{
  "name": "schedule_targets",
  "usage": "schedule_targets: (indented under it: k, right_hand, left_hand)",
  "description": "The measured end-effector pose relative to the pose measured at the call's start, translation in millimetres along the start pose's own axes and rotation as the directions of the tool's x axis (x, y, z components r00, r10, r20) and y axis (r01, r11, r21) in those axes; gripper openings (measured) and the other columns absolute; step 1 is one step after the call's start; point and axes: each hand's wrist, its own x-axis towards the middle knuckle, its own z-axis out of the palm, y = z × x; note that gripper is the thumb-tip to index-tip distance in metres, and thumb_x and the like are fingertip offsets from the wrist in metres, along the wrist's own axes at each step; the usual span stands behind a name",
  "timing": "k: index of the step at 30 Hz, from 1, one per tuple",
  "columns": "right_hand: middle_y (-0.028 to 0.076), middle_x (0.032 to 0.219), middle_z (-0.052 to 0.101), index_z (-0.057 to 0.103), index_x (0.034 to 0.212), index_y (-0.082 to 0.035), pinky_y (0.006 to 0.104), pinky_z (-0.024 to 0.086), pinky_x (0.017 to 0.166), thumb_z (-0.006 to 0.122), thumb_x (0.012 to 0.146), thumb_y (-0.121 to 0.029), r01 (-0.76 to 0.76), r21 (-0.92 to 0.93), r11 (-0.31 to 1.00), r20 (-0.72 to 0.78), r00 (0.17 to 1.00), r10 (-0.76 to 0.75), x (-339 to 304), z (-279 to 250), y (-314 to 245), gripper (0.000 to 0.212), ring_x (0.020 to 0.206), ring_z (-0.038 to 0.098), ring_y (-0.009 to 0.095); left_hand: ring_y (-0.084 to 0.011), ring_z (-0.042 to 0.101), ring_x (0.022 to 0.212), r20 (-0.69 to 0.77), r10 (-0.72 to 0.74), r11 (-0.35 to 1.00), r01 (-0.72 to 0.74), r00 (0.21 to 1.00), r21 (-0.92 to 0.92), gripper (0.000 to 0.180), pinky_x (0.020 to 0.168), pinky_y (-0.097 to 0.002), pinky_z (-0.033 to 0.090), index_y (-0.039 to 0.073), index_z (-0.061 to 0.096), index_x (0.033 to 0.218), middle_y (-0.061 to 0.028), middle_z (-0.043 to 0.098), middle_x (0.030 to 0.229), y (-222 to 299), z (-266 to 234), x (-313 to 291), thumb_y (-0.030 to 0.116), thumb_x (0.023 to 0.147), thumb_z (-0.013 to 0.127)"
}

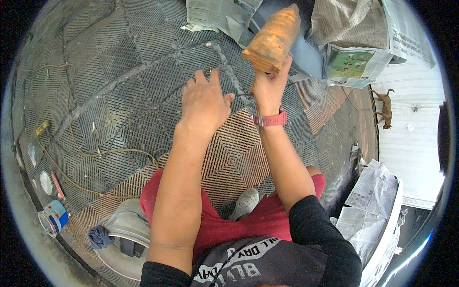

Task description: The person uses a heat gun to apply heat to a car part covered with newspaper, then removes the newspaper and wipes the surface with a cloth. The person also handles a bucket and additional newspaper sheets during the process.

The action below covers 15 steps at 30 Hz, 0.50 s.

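My right hand (270, 91) is closed around one end of an orange-brown, ridged, roughly wedge-shaped thing (273, 42). It is held up in front of me, tilted away to the right, and its kind I cannot make out. A red watch sits on that wrist. My left hand (203, 100) reaches forward above the slatted floor mats (167, 91), palm down, fingers apart, with nothing visible in it. Beyond the held thing is a smooth grey panel (307, 60), with newspaper (348, 24) covering the parts around it.
A thin hose (71, 103) winds over the mats on the left. At the lower left are a blue tin (55, 217) and a grey rounded object (124, 222) with a dark cloth (100, 237). A small brown dog (385, 107) stands at right, beyond newspaper-covered parts (370, 196).
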Motion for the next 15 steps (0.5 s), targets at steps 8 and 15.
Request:
schedule_targets:
  k: [8, 15]
  right_hand:
    - [0.025, 0.117, 0.073, 0.058, 0.130, 0.001, 0.0424, 0.054, 0.094, 0.079, 0.090, -0.017, -0.099, -0.248, 0.964, 0.215, 0.964, 0.154, 15.6, 17.5, 26.2, 0.049, 0.111, 0.071, 0.040]
    - [0.009, 0.119, 0.072, 0.065, 0.127, 0.003, 0.0327, 0.051, 0.098, 0.080, 0.093, -0.009, -0.118, 0.026, 0.993, 0.089, 0.989, 0.115, 9.7, 31.3, 25.4, 0.039, 0.108, 0.067, 0.018]
  left_hand:
    - [-0.0484, 0.060, 0.122, 0.001, 0.013, 1.000, -0.013, 1.000, 0.008, 0.072, 0.106, -0.0544, 0.050, -0.003, 0.050, 0.150, -0.0301, 0.057, 0.135, 2.0, -2.1, -2.2, 0.037, 0.096, 0.075]
    - [-0.0476, 0.059, 0.124, -0.008, 0.023, 1.000, -0.022, 1.000, 0.016, 0.072, 0.106, -0.0551, 0.049, -0.002, 0.049, 0.151, -0.0291, 0.057, 0.134, -0.2, 0.0, -2.4, 0.037, 0.096, 0.075]
